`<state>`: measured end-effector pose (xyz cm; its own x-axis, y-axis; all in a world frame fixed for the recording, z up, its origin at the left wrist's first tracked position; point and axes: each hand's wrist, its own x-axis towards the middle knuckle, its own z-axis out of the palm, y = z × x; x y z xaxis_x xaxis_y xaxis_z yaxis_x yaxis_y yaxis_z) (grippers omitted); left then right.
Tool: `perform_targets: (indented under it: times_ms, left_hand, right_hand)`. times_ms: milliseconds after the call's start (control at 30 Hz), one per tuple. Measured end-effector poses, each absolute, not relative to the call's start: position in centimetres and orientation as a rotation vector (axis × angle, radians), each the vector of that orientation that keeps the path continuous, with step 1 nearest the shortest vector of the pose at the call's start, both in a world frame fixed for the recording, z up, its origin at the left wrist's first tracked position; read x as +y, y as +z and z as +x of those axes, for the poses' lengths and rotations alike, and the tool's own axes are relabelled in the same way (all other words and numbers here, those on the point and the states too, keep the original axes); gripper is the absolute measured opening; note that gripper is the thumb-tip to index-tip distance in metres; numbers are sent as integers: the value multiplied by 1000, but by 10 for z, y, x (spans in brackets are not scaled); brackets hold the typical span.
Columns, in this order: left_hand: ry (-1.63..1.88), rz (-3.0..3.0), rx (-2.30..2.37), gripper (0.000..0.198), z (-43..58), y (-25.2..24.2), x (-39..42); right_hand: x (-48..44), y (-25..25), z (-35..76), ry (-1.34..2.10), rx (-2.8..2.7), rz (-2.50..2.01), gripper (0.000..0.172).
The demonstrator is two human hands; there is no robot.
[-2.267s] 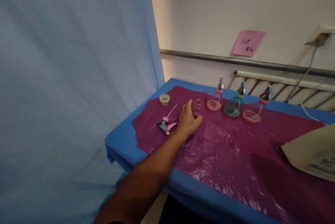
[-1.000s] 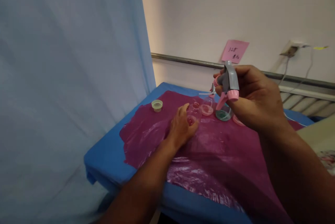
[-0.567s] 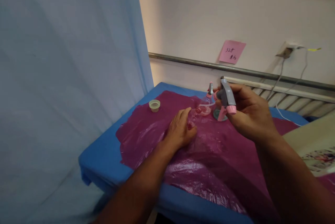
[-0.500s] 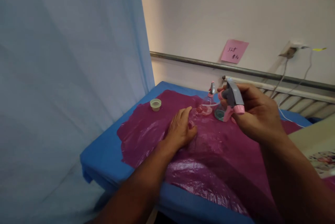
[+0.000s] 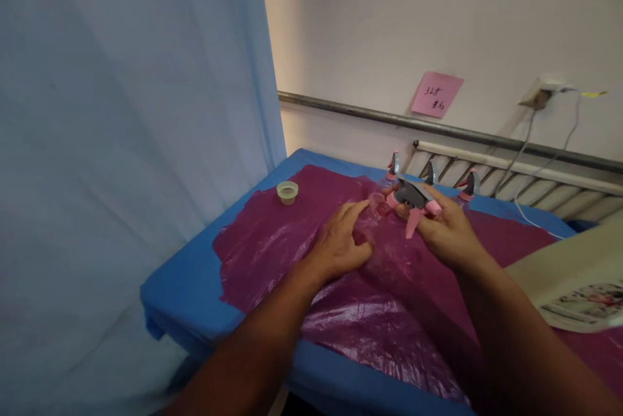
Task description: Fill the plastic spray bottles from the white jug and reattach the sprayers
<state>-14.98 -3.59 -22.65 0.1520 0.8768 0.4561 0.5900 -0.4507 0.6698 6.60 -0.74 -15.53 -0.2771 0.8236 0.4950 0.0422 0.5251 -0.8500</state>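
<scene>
My left hand [image 5: 341, 244] is curled around a clear plastic bottle [image 5: 370, 224], which is hard to see against the pink sheet. The bottle's threaded neck [image 5: 382, 208] points to the right. In my right hand [image 5: 445, 224] is a grey and pink trigger spray head [image 5: 413, 195], its pink collar close to the neck; whether they touch I cannot tell. The dip tube does not show. Behind my right hand stand spray bottles with grey and pink heads, one on the left [image 5: 392, 166], another in the middle [image 5: 431, 172] and one on the right [image 5: 469, 185].
A small pale green cup [image 5: 287, 193] rests on the shiny pink plastic sheet [image 5: 263, 234], over a blue-covered table [image 5: 195, 286]. A blue curtain [image 5: 136, 111] hangs at left. Along the wall run a pipe [image 5: 350, 111] and a radiator [image 5: 535, 176]. At right lies a pale printed bag-like item [image 5: 574, 280].
My right hand has brought the spray head left and down to the bottle's neck. The white tube seen before is out of sight. More of the back bottles now show.
</scene>
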Motion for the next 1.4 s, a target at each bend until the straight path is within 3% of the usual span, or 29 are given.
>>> perform_targets:
  times_ms: [367, 900, 1033, 1133, 1400]
  left_hand:
    - [1028, 2018, 1272, 87, -150, -225, -39]
    - [983, 2069, 1259, 81, -150, -226, -41]
    - [1016, 2088, 1282, 92, -147, -236, -41]
    - [1111, 2211, 1218, 105, -146, -243, -38]
    - [1183, 2326, 1158, 104, -148, -246, -36]
  right_hand:
    - [-2, -202, 70, 1163, -1550, -840, 50]
    - [1, -216, 72, 1028, -1675, -854, 30]
    - [-3, -216, 65, 894, -1715, -859, 27]
    - [-4, -219, 57, 822, -1659, -887, 29]
    - [-9, -219, 36, 1010, -1350, -923, 46]
